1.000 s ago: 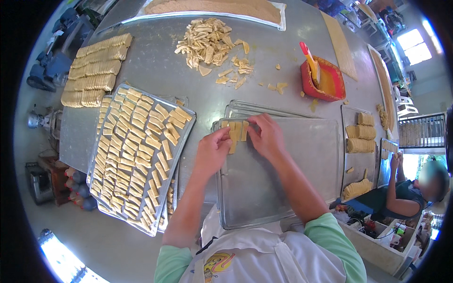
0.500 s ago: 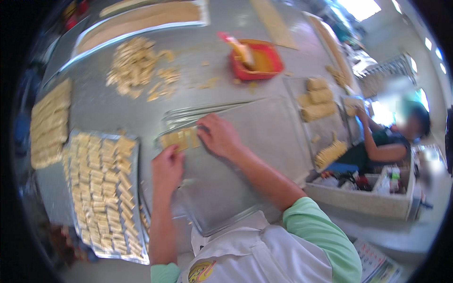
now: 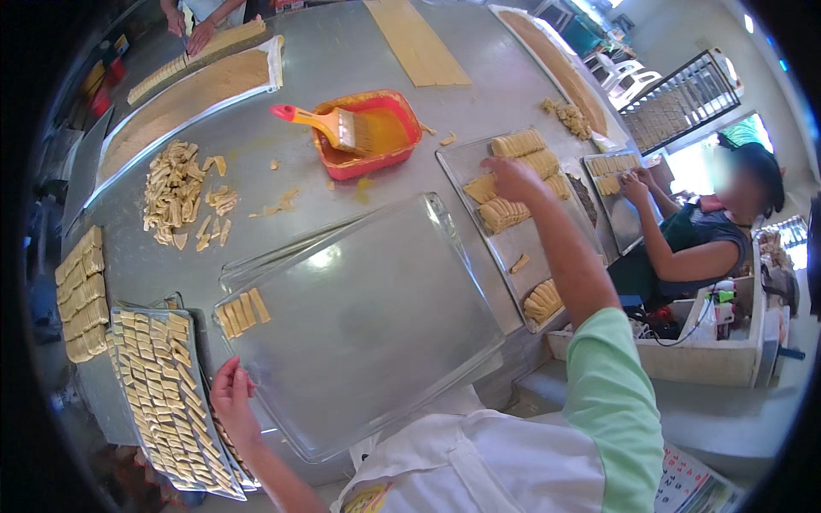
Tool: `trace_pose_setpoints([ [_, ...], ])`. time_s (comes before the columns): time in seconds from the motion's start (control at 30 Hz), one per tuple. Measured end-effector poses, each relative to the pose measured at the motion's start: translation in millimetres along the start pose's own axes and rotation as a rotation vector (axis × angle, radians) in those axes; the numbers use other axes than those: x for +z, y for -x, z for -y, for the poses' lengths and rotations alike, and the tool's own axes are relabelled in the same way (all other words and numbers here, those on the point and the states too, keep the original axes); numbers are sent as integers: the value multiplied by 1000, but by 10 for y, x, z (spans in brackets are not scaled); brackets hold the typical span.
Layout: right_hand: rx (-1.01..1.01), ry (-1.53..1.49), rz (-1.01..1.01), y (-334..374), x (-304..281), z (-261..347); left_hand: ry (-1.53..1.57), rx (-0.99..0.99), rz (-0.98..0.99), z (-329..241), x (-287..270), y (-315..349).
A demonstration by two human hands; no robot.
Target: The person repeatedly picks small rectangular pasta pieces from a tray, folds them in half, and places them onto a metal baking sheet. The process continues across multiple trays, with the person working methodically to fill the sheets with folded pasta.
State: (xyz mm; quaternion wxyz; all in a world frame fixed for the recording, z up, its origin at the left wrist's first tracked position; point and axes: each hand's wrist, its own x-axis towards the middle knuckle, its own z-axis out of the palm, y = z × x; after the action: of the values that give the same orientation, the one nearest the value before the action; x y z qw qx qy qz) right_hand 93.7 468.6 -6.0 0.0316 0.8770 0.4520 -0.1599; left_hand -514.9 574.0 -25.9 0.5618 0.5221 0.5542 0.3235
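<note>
My right hand [image 3: 516, 181] reaches over a tray [image 3: 505, 272] at the right that bears rows of pale sliced dough strips [image 3: 503, 214]. Its fingers bend down at the strips, and the fingertips are partly hidden, so any hold on them is unclear. In front of me lies a large metal tray [image 3: 368, 316], with a short row of dough strips [image 3: 243, 313] at its left corner. My left hand [image 3: 233, 395] is beside that tray's left edge, fingers loosely apart and nothing seen in them.
A filled tray of small dough pieces [image 3: 167, 398] stands at the left, near stacked dough slabs [image 3: 81, 295]. Beyond are dough scraps [image 3: 174, 188] and a red tub [image 3: 409, 128] with a brush [image 3: 329, 126]. A co-worker [image 3: 684, 231] handles another tray at the right; another person's hands [image 3: 201, 34] work far left.
My right hand has left the strips on the large tray and moved right to the other tray. My left hand has drawn back to the large tray's left edge. The view has shifted.
</note>
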Motion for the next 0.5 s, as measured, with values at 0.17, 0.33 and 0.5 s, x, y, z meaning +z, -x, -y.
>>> trace_pose_setpoints([
  [0.17, -286, 66, 177, -406, 25, -694, 61, -32, 17, -96, 727, 289],
  [0.33, -432, -17, 227, -504, -2, -832, -4, 3, 51, -273, 1149, 418],
  [0.5, -517, -46, 171, -351, -276, -700, -71, 28, 33, -381, 1298, 454],
])
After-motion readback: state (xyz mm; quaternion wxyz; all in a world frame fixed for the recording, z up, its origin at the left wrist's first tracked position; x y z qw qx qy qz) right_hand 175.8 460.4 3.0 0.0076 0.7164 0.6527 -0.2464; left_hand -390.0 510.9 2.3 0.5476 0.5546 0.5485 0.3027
